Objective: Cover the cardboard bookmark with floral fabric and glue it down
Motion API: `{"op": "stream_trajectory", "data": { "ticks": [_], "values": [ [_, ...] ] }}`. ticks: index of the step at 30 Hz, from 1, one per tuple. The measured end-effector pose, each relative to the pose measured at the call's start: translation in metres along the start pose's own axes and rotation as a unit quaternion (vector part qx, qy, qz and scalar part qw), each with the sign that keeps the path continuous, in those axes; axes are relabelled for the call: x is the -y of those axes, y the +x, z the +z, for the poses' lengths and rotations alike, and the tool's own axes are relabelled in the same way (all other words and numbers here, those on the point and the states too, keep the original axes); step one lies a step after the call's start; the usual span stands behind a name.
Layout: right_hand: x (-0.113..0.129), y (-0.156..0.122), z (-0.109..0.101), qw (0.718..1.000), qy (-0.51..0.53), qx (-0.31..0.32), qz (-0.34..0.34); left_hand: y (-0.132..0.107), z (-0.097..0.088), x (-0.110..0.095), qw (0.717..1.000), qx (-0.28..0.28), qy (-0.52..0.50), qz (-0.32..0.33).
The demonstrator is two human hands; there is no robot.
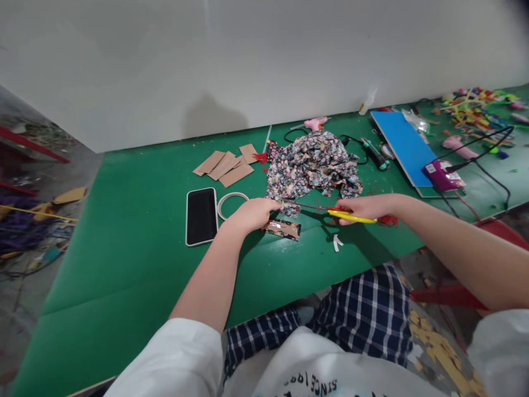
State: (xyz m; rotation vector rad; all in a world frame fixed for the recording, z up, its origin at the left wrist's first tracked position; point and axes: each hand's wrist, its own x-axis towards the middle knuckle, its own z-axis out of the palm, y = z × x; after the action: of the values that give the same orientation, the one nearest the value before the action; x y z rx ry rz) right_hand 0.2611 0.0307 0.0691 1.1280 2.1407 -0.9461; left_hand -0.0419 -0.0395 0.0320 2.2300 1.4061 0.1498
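My right hand is closed round the handles of a pair of scissors, yellow and red, whose blades point left. My left hand pinches a small piece of floral fabric by the blade tips. Whether the blades are touching the fabric is too small to tell. Just behind both hands lies a crumpled heap of the same floral fabric. Below my left fingers, on the green table, is a flat cardboard piece with floral fabric round its edges, brown and shiny in the middle.
Left of my hands lie a phone, a roll of tape and several cardboard rectangles. A pink glue gun is behind the fabric. Rightward are a blue board, a purple box with cables, and white scraps.
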Motion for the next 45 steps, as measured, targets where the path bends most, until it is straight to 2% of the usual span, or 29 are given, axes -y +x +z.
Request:
{"op": "stream_trajectory", "data": {
  "ticks": [5, 9, 13, 17, 22, 28, 30, 34, 40, 43, 45],
  "values": [
    [-0.004, 0.001, -0.004, 1.000, 0.008, -0.009, -0.005, 0.001, -0.003, 0.003, 0.998, -0.033, -0.049, -0.005],
    [-0.007, 0.004, -0.006, 1.000, -0.011, -0.004, 0.013, -0.003, -0.012, 0.005, 0.986, -0.114, -0.119, -0.011],
    [-0.007, 0.007, -0.007, 1.000, -0.013, -0.020, 0.016, -0.005, -0.017, 0.008, 0.976, -0.187, -0.107, -0.016],
    [-0.006, 0.010, -0.009, 0.999, -0.011, -0.025, 0.017, -0.003, -0.016, 0.014, 0.955, -0.282, -0.093, -0.004],
    [-0.003, 0.017, -0.013, 0.999, -0.033, -0.014, 0.023, -0.001, -0.013, 0.016, 0.947, -0.310, -0.086, 0.019],
    [0.013, 0.021, -0.016, 0.998, -0.059, 0.001, 0.012, -0.006, -0.019, 0.018, 0.914, -0.389, -0.115, 0.023],
    [0.018, 0.021, -0.017, 0.998, -0.059, 0.004, -0.002, -0.006, -0.020, 0.019, 0.918, -0.380, -0.109, 0.018],
    [0.021, 0.020, -0.020, 0.998, -0.069, 0.005, -0.009, -0.004, -0.017, 0.020, 0.944, -0.323, -0.071, 0.007],
    [0.023, 0.018, -0.023, 0.997, -0.066, -0.035, 0.000, -0.004, -0.015, 0.022, 0.954, -0.293, -0.060, -0.024],
    [0.028, 0.017, -0.023, 0.997, -0.059, -0.051, -0.030, -0.005, -0.015, 0.020, 0.970, -0.231, -0.054, -0.054],
    [0.031, 0.015, -0.023, 0.991, -0.070, -0.110, -0.032, -0.004, -0.014, 0.019, 0.979, -0.187, -0.052, -0.068]
  ]
}}
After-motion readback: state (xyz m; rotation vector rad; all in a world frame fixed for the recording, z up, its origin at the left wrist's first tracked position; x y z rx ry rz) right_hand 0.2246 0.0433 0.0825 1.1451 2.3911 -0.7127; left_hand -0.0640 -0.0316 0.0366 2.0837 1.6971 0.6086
